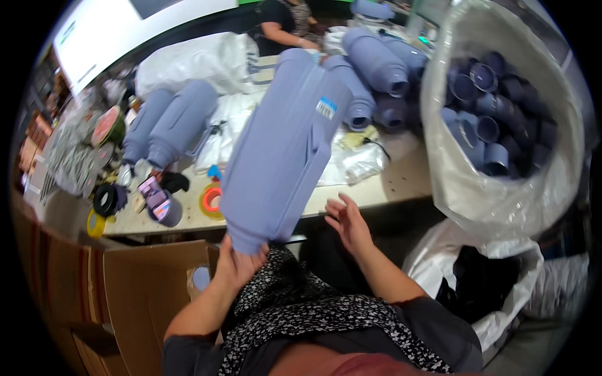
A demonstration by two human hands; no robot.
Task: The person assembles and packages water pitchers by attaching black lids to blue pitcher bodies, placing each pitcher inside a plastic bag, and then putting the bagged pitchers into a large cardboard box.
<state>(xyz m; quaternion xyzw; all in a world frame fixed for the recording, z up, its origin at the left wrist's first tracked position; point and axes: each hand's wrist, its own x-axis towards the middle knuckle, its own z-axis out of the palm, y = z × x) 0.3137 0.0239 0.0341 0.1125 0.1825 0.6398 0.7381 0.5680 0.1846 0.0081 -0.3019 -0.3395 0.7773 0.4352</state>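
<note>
Lavender flask body [276, 150] is tilted in front of the torso, neck end low, left hand [241, 260] closed around the neck. Right hand [348, 225] is apart from it, nearby, fingers spread and slightly curled, nothing in it. Beyond: pale table [407, 169], similar flasks [185, 122] lying farther back.

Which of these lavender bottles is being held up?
The large bottle in the middle: the left hand holds its neck, and neither hand touches the others.
</note>
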